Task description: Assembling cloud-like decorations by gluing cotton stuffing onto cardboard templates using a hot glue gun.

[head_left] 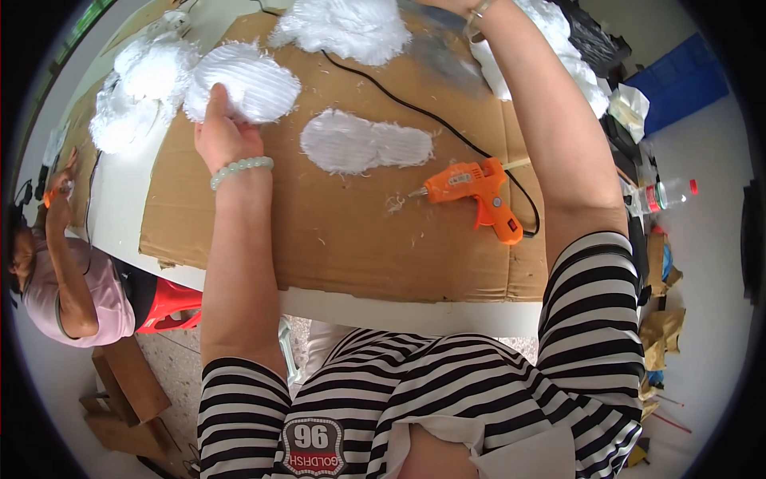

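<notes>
Two hands work over the cardboard sheet (335,239) on the worktop (120,191). At the left, the left hand (223,132) pinches the near edge of a white fluffy oval piece (247,80), its grip closed on the fabric; holding by the rim keeps the pile unflattened. A second flat piece (363,144) lies mid-sheet, with the orange glue gun (475,191) just right of it. The right hand (467,9) reaches beyond the top edge; I cannot tell its grip.

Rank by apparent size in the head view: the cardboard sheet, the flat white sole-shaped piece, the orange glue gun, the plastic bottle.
1. Cardboard sheet, by far the largest.
2. White sole-shaped piece and orange glue gun: these look about alike, so no firm order.
3. Plastic bottle, smallest, though it sits near the bent rim of the picture.
</notes>
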Motion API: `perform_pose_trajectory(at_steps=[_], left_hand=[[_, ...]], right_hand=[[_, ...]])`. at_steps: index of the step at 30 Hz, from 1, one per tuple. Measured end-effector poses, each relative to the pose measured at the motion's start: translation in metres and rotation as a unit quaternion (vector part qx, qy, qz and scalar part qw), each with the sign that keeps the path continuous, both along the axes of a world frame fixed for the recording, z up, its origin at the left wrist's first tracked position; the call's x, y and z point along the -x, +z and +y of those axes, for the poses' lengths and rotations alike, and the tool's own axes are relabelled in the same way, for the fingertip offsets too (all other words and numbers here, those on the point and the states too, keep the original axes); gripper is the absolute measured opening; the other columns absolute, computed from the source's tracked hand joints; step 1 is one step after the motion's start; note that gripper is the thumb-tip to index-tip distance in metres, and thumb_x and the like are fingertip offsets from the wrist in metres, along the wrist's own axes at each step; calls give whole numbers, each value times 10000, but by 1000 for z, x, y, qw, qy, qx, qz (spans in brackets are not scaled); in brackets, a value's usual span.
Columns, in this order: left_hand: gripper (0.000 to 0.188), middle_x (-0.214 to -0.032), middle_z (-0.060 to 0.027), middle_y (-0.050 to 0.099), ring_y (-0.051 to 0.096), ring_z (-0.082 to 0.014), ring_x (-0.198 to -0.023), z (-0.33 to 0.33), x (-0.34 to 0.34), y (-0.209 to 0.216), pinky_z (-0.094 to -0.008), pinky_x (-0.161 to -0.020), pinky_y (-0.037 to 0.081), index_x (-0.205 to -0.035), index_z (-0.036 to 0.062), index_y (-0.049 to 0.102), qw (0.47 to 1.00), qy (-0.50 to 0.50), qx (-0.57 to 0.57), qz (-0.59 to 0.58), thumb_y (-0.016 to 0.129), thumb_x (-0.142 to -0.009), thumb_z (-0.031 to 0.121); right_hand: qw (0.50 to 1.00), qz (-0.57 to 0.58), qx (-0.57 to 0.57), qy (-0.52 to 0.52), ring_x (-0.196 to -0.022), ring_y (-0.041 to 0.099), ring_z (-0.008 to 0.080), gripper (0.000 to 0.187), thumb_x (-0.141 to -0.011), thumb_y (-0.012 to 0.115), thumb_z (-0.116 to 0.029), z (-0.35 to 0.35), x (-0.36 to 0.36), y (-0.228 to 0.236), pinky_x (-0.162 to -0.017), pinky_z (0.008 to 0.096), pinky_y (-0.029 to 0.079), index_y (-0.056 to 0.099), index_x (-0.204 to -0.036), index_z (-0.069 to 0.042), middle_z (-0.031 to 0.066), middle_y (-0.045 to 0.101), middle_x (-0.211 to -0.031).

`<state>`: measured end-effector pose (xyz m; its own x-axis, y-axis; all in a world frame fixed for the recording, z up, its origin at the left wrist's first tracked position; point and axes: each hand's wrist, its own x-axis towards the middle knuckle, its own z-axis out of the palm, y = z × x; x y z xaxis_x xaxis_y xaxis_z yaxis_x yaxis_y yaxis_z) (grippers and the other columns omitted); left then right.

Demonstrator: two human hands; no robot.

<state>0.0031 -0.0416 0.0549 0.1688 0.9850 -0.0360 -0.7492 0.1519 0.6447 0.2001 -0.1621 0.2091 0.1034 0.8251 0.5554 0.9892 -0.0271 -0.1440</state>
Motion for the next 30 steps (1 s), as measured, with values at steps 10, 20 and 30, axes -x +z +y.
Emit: perform_pose_trajectory(at_steps=[10,20,30], left_hand=[[369,-1101,-157,561,571,-275,-1006,6,3,-6,-442,-853,495,-1171,-68,446,1000,-27,-4,10,554,-856,89],[361,-1146,-168,547,538,-299,-1065,2,1,-4,-456,-920,444,-1172,-65,456,997,-41,-20,57,520,-878,134],[382,-1135,-149,550,550,-279,-1042,3,0,-7,-434,-890,468,-1185,-56,445,995,-66,-17,70,545,-865,127]], right_hand=[[994,84,66,-40,-791,629,244,234,-805,607,-174,-140,4,-13,-716,318,480,636,-944,12,153,647,-858],[981,70,172,-51,-773,599,258,224,-689,720,-90,-255,28,-73,-687,335,477,628,-877,-10,116,624,-826],[973,74,151,-156,-661,569,255,419,-608,792,-265,-267,60,-115,-584,344,451,602,-898,-31,74,574,-764]])
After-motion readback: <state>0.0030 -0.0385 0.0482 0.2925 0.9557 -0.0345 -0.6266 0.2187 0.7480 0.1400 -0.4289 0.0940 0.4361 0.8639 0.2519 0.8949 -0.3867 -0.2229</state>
